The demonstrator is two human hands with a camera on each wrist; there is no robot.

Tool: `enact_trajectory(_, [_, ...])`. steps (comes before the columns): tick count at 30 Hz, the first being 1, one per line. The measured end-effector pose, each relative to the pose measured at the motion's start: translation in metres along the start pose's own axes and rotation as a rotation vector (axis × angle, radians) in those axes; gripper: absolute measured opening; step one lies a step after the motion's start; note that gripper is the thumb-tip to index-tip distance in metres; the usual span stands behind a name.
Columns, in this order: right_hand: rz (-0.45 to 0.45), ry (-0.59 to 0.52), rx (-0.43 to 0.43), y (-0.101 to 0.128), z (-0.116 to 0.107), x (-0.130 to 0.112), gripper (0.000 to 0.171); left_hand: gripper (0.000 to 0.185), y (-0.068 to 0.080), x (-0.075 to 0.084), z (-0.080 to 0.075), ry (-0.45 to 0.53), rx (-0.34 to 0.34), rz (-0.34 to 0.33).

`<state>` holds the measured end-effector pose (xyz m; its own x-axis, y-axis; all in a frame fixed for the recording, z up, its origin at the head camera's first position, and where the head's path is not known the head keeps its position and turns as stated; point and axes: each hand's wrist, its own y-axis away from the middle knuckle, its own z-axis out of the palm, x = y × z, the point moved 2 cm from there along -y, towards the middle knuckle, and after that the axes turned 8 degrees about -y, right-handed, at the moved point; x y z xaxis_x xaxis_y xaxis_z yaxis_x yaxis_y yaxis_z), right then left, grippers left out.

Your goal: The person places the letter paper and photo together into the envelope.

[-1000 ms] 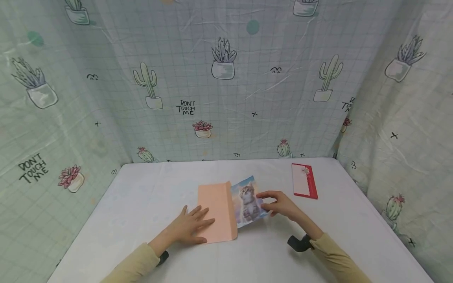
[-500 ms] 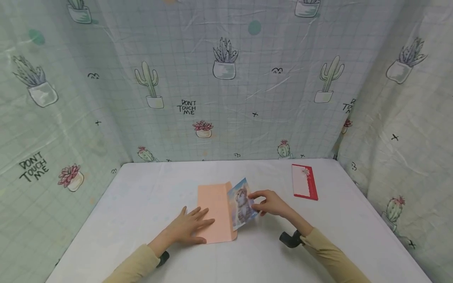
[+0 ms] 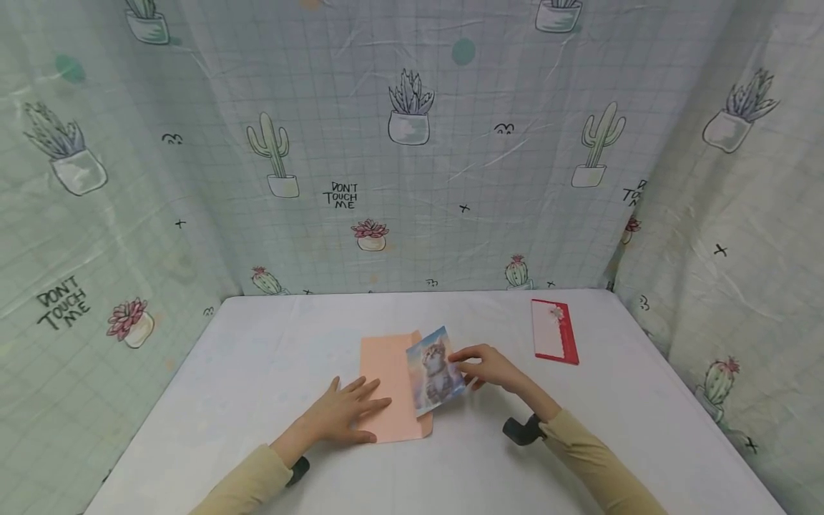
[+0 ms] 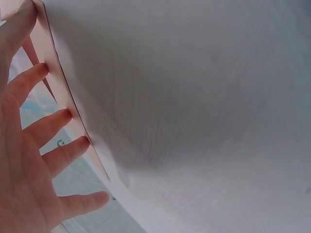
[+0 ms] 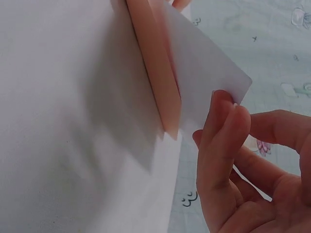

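Note:
A peach-pink envelope (image 3: pixel 390 390) lies on the white table (image 3: pixel 257 372) near the middle. My left hand (image 3: pixel 340 413) rests flat on its left part, fingers straight; in the left wrist view the fingers (image 4: pixel 46 121) press along the envelope's edge (image 4: pixel 65 104). My right hand (image 3: pixel 487 368) pinches a kitten photo card (image 3: pixel 435 370) by its right edge, tilted, its left part over the envelope's open side. In the right wrist view the card's white back (image 5: pixel 206 73) slants into the envelope's mouth (image 5: pixel 155 73), with thumb and fingers (image 5: pixel 221 141) on its corner.
A red and white card (image 3: pixel 553 330) lies at the back right of the table. Cactus-print cloth (image 3: pixel 412 143) hangs close around three sides. The table's left half and front edge are bare white surface.
My right hand has moved the kitten card leftward, so more of it overlaps the envelope. My left hand has stayed flat on the envelope.

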<state>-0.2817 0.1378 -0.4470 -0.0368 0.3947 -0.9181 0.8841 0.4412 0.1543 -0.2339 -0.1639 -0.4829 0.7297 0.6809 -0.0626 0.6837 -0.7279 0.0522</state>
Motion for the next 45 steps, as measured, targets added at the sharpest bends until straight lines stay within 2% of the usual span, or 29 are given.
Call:
enact_trajectory(7, [-0.008,-0.003,-0.003,-0.002,-0.002,0.002,0.032,0.065,-0.001,0.0,0.0,0.009,-0.021,-0.006])
enact_trajectory(12, [-0.015,0.038,0.004,-0.002,-0.002,-0.004,0.031,0.065,0.0,0.0,-0.001,0.014,-0.023,-0.007])
enact_trajectory(19, [0.021,0.104,0.061,-0.004,0.0,-0.017,0.029,0.065,0.0,0.0,0.001,0.02,-0.014,-0.007])
enact_trajectory(24, [0.0,0.153,0.061,-0.007,0.005,-0.022,0.028,0.065,-0.001,-0.001,0.002,0.026,-0.002,-0.002])
enact_trajectory(38, [-0.026,0.135,0.075,-0.018,0.007,-0.005,0.027,0.065,-0.003,0.001,-0.002,0.021,-0.028,-0.008])
enact_trajectory(45, [-0.049,0.197,0.098,-0.023,0.0,-0.004,0.028,0.065,-0.003,0.001,-0.001,0.03,-0.023,-0.008])
